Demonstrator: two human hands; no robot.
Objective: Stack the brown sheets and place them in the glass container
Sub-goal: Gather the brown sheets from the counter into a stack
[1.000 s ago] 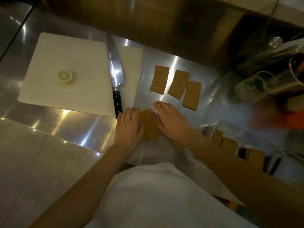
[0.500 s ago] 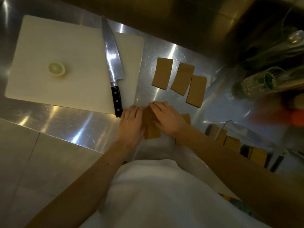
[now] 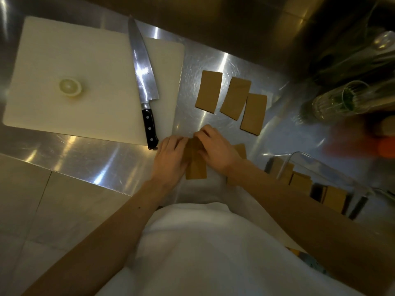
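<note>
A small stack of brown sheets [image 3: 195, 167] lies at the steel counter's front edge, pressed between my left hand [image 3: 171, 157] and my right hand [image 3: 215, 149]. Both hands grip its sides. Three more brown sheets [image 3: 209, 91] [image 3: 235, 98] [image 3: 254, 113] lie flat in a row farther back. Another sheet [image 3: 241, 149] peeks out behind my right wrist. The glass container [image 3: 320, 167] stands at the right, with several brown sheets [image 3: 300, 181] upright inside it.
A white cutting board [image 3: 85, 67] at the left carries a lemon half [image 3: 70, 86] and a large black-handled knife [image 3: 144, 82], its handle close to my left hand. Glasses [image 3: 337, 101] and blurred orange objects [image 3: 384, 147] crowd the far right.
The loose, rounded pile between my hands has been squared into a neater rectangular stack. My hands have closed tighter on its sides. The camera view shifted slightly.
</note>
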